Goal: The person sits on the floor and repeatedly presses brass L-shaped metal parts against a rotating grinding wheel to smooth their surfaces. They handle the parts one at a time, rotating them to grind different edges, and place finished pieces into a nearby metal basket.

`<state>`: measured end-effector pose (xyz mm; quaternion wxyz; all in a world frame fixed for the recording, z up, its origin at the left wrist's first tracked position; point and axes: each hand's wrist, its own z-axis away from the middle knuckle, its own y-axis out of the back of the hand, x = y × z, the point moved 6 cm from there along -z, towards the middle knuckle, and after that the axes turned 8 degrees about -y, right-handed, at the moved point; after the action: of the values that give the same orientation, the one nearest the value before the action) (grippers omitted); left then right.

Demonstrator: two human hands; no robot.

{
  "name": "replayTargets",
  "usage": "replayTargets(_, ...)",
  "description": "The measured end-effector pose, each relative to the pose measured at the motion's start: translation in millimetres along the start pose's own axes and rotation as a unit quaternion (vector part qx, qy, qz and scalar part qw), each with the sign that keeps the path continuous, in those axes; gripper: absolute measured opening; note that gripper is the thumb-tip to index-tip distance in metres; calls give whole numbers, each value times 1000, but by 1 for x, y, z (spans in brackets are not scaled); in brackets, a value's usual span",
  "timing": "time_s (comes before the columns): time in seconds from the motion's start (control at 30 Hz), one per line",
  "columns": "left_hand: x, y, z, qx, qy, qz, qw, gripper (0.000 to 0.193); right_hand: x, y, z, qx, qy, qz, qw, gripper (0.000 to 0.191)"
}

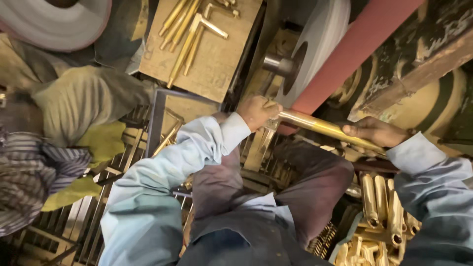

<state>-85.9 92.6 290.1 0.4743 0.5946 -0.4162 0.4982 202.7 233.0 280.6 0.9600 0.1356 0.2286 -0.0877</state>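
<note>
Right now we have both hands wrapped on one long brass tube point(320, 127): our left hand point(257, 111) is closed in a fist around its upper end, and our right hand point(375, 131) has fingers folded over it further down, so the tube lies slanted across our lap, its upper part against the red abrasive belt point(354, 44) that runs beside the white buffing wheel point(315, 44). We judge the chief risk to be the left knuckles, which sit just beside the belt; a slip along the smooth tube could carry bare skin onto it. If the belt grabs the tube, it could be wrenched from our grasp or twisted, since neither hand is gloved. Our loose pale-blue sleeves point(212, 140) lie near the wheel's steel shaft point(276, 64) and might catch. Below our right forearm a heap of finished brass pieces point(384, 207) lies close, and a jolted tube could knock into them. More brass rods point(189, 34) rest on a wooden board point(217, 59) well apart, beside a person in a striped sleeve point(34, 172).
</note>
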Motion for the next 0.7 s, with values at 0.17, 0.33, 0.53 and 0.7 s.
replayTargets(0.17, 83, 44, -35, 80, -210, -182, 957, 43, -54, 60, 71, 320, 219, 195, 901, 57)
replayTargets(0.33, 169, 54, -54, 170, -445, -213, 853, 40, -135, 81, 133, 586, 310, 433, 610, 53)
replayTargets(0.53, 141, 37, -48, 144, -371, -139, 907, 43, -116, 53, 129, 621, 329, 466, 537, 48)
replayTargets(0.7, 63, 23, -13, 166, -227, -193, 940, 26, -40, 20, 55, 382, 354, 225, 823, 43)
